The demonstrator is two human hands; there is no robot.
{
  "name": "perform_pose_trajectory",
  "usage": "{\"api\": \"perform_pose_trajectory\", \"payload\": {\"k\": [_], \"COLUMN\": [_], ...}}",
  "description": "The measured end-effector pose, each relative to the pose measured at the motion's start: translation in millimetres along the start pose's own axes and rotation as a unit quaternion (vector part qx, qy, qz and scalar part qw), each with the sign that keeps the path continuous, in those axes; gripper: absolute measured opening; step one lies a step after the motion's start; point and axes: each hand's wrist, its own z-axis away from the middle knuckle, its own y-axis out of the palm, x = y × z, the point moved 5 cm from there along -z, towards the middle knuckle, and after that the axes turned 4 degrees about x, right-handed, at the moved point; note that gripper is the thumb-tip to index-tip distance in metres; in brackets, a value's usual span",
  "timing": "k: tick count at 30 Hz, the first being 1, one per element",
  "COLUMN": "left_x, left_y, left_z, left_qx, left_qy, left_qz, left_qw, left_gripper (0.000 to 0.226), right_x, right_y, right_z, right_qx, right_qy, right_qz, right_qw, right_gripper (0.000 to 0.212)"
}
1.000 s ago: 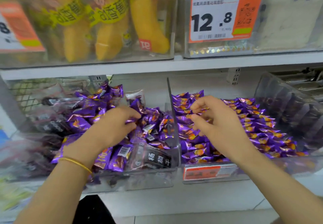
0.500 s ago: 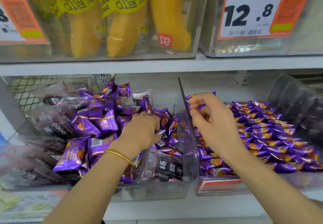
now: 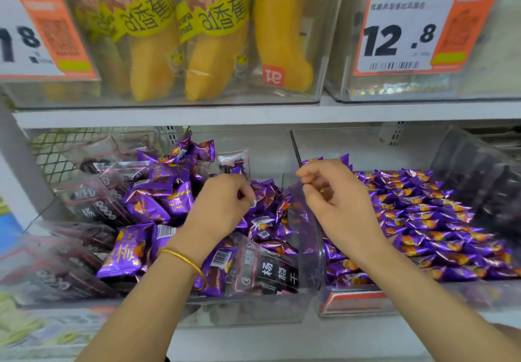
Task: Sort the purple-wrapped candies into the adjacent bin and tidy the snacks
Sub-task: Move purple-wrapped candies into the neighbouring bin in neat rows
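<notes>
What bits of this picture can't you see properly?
Head view:
Left hand: its own back hides what the fingers hold in the purple candies.
Right hand: curled fingers hide whether they pinch a candy.
Left price tag: cut off by the frame's left edge.
Small print on the 12.8 tag: too blurred to read.

Yellow banana-shaped packs (image 3: 152, 59), orange price tag (image 3: 408, 28) reading 12.8, white shelf edge (image 3: 253, 114)

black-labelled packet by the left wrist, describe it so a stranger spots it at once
On the lower shelf, find the left clear bin heaped with purple candies. At its front right corner, beside the braceleted left wrist, stands a clear packet. Unlike its purple neighbours, it bears large white characters on black.
</notes>
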Motion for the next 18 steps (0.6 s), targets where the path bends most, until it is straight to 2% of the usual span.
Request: {"api": "perform_pose_trajectory", "payload": {"k": [3,6,9,14,18], "left_x": [2,-3,-9,0,5], "left_y": [-7,-15,-16,-8,-2], "left_z": [3,6,11,9,9], "left_qx": [-0.028,-0.030,-0.007,0.019,0.025], "left_qy": [-0.009,-0.004,0.003,-0.047,-0.087], "left_qz": [0.106,0.237,0.330,0.440,0.438], "left_qw": [0.994,0.971,0.944,0.896,0.894], "left_gripper": [0.016,0.022,0.024,0.015,0.007], "right_x": [10,21,26,23,27], "right_y": [1,8,16,-1,-8], "right_z": [-2,-7,-13,-13,-5], "right_qx": [0.014,0.079,0.125,0.007,-0.054], "right_qy": [-0.041,-0.058,-0.043,0.007,-0.025], "right_qz": [0.089,0.156,0.149,0.040,0.038], "right_qw": [0.995,0.983,0.980,0.999,0.998], "right_gripper": [0.022,0.043,0.056,0.037,0.033]}}
